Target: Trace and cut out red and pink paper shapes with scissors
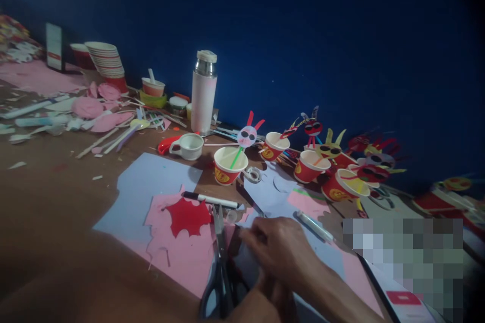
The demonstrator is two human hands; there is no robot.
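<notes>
My right hand reaches in from the lower right, over sheets of paper, with its fingers curled. What it holds, if anything, is hidden. My left hand is below and against it at the bottom edge, blurred and mostly covered, so its fingers do not show. Just left of the hands lie dark-handled scissors, blades pointing away. Beside them a red paper cutout with scalloped edges rests on pink paper. A black-and-white marker lies beyond, and a white pen lies right of my right hand.
A paper cup with a rabbit-faced straw, a pale mug and a flask stand ahead. Several decorated cups crowd the right. Stacked cups, a phone and paper scraps are at left. A blue wall rises behind.
</notes>
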